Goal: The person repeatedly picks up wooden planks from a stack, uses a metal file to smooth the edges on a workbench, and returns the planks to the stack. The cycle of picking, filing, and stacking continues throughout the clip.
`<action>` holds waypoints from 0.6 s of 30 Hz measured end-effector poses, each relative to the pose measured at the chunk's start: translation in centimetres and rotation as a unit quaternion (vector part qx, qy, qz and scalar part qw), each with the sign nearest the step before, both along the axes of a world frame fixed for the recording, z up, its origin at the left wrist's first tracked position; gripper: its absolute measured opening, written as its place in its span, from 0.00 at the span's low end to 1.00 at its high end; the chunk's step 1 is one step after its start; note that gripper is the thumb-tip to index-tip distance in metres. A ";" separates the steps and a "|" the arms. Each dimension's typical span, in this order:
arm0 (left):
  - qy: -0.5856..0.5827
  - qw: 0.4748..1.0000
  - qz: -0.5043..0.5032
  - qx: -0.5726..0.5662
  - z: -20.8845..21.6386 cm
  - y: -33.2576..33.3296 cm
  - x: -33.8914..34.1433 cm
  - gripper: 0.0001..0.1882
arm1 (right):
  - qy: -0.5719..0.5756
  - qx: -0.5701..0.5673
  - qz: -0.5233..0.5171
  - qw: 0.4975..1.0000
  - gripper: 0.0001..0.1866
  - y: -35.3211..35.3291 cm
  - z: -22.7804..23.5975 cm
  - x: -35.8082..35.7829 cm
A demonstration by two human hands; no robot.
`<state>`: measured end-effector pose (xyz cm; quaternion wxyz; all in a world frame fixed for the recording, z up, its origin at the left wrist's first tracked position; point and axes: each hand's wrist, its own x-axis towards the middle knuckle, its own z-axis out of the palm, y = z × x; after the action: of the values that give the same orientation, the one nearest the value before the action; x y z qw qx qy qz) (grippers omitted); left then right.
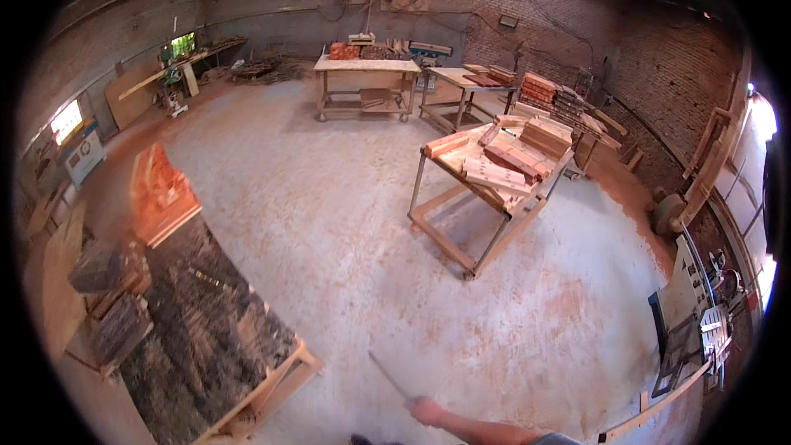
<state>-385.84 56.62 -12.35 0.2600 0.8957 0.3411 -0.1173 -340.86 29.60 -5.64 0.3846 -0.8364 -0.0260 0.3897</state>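
Observation:
My right hand (425, 411) is low in the middle of the head view, its forearm coming in from the lower right. The fingers are closed round one end of a long thin grey rod-like tool (389, 375). It points away to the upper left over the floor; its exact kind is too blurred to tell. Nearest to it on the left is a low bench (214, 321) with a dark, worn top and a wooden edge. My left hand is out of view.
Timber pieces (498, 175) lie on a wheeled table (461, 166) ahead to the right. Beyond stands another wheeled table (362, 66). Orange-red boards (161, 194) rest at the dark bench's far end. Machinery (715, 330) and a long wooden bar (659, 405) are at right.

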 end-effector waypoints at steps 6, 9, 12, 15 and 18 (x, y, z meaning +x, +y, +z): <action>-0.134 0.979 0.097 -0.120 19.6 11.1 33.4 0.21 | -0.174 -0.031 0.047 0.983 0.24 -0.4 2.8 13.4; -0.236 0.947 0.141 -0.164 18.3 15.9 48.1 0.19 | -0.035 -0.167 0.053 0.984 0.23 -6.5 2.4 19.9; -0.374 0.899 0.103 -0.201 14.5 18.1 63.1 0.18 | -0.018 -0.215 -0.019 0.976 0.19 -17.9 -3.5 23.0; -0.358 0.907 0.053 -0.214 18.6 16.6 74.5 0.17 | 0.118 -0.065 -0.330 0.934 0.13 -20.1 -3.8 25.1; -0.371 0.907 -0.140 -0.142 15.8 18.9 83.2 0.13 | 0.250 -0.047 -0.413 0.874 0.13 -18.0 -1.3 30.8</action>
<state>-302.59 75.52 3.45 0.4729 0.8668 0.0712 0.1409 -310.08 11.58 -6.94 0.4644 -0.6625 0.4375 0.3925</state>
